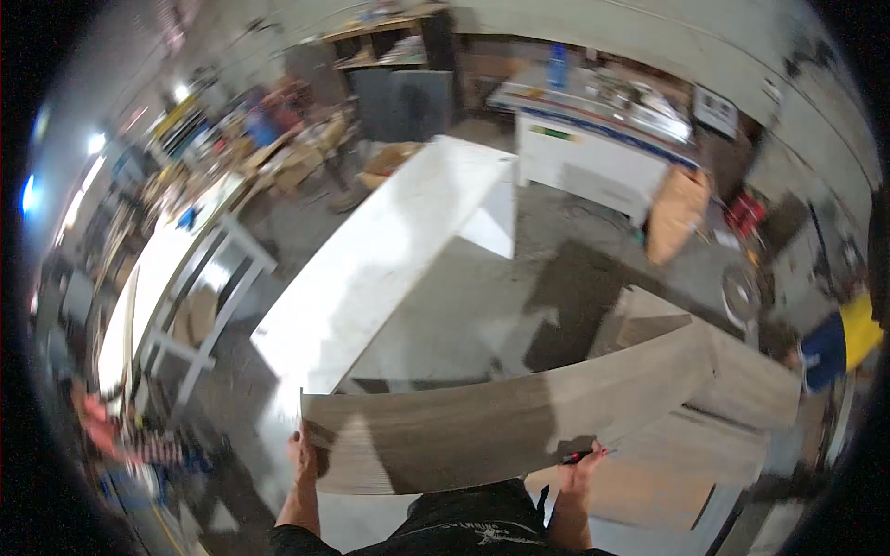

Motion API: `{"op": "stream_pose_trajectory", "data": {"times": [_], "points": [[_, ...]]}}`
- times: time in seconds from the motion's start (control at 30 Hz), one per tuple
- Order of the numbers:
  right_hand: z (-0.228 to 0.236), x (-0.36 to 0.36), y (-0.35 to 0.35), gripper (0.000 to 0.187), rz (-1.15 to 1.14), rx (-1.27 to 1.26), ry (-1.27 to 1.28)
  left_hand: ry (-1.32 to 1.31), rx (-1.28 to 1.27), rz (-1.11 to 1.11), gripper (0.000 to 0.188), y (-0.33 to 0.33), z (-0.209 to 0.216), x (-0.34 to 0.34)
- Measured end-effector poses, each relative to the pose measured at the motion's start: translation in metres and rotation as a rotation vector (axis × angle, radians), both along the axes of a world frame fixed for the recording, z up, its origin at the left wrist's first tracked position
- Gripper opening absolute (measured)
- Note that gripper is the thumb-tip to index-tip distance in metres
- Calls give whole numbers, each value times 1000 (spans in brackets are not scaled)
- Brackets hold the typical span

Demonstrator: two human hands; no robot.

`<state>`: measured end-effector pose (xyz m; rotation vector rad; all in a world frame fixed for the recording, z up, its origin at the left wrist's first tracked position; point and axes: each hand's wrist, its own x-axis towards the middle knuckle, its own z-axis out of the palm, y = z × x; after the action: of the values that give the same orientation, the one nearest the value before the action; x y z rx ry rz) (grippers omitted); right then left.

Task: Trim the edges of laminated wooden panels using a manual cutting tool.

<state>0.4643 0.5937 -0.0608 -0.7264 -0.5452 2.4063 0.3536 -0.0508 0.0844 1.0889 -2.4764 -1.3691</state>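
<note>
A long grey-brown wood-grain panel (473, 431) stretches across in front of my body, its far right end reaching over other boards. At its left end, my left hand (301, 454) is closed around the edge. My right hand (581, 466) is closed on a slim black-and-red hand tool (577, 457) by the panel's near edge. The tool's exact kind is too blurred to make out. Whether the right hand also grips the panel, I cannot tell.
A long white panel assembly (371, 250) stands on the floor ahead. More wood-grain boards (691, 449) lie at right. Beyond are a white workbench (593, 157) and a brown paper-like bag (679, 213). A grey trestle frame (209, 315) is at left. Yellow-and-navy clothing (839, 343) shows at far right.
</note>
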Motion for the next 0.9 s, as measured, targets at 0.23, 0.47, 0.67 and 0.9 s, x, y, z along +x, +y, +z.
{"op": "stream_pose_trajectory", "data": {"times": [0.23,0.47,0.67,0.9], "points": [[127,-88,-147,48,300,-240,-298,111,-23,484,61,-75,43,204],[100,-218,-243,53,607,-139,-351,111,282,689,77,-77,22,257],[70,-310,-359,52,531,-67,-497,232,540,662,72,-165,-21,236],[74,-358,-464,62,421,448,-751,175,579,583,64,-235,-68,121]]}}
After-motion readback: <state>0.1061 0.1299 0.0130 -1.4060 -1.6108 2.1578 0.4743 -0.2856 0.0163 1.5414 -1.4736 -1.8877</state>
